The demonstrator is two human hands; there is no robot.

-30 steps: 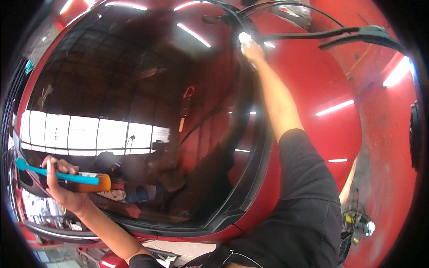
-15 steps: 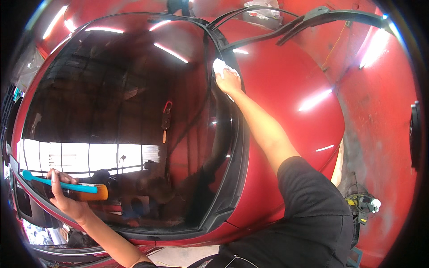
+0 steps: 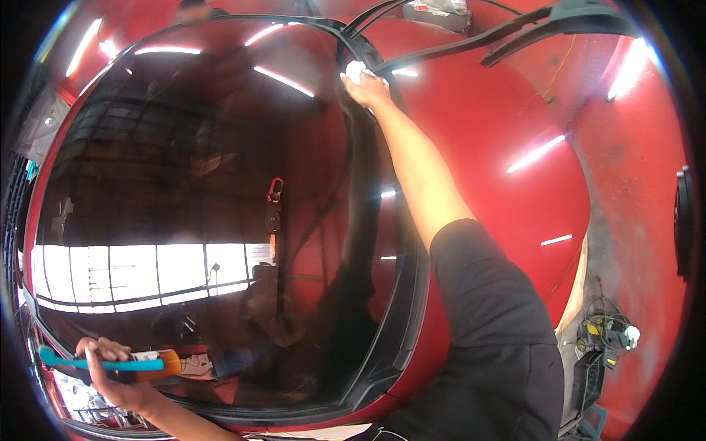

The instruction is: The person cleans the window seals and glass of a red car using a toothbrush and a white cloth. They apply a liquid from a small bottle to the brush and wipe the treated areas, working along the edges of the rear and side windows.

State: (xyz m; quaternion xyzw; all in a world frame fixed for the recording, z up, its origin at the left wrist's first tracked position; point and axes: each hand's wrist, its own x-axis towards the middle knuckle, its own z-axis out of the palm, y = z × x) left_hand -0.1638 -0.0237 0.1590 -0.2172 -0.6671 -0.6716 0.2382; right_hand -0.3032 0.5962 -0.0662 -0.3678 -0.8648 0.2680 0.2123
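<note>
My right hand [image 3: 370,91] is closed on a white cloth [image 3: 356,72], held at the far lower corner of a car's dark windshield [image 3: 184,173], beside the black trim strip [image 3: 413,294]. Close by, a raised black wiper arm [image 3: 456,48] reaches out over the red hood [image 3: 478,125]. At the near left, my left hand [image 3: 121,386] grips a teal long-handled tool [image 3: 147,364] above the glass. An orange piece [image 3: 170,363] shows beneath the teal handle; whether it is a separate thing I cannot tell. My fingers hide part of both.
A grey box [image 3: 441,20] with a clear plastic bag on it stands beyond the hood. On the right, yellow and black equipment with cables [image 3: 604,334] sits on the floor near a dark crate [image 3: 585,382]. Ceiling lights reflect in the glass and paint.
My right hand has moved the cloth farther away along the windshield's base, closer to the wiper arm's root. The left hand with the teal tool sits lower in view; the view itself has shifted.
</note>
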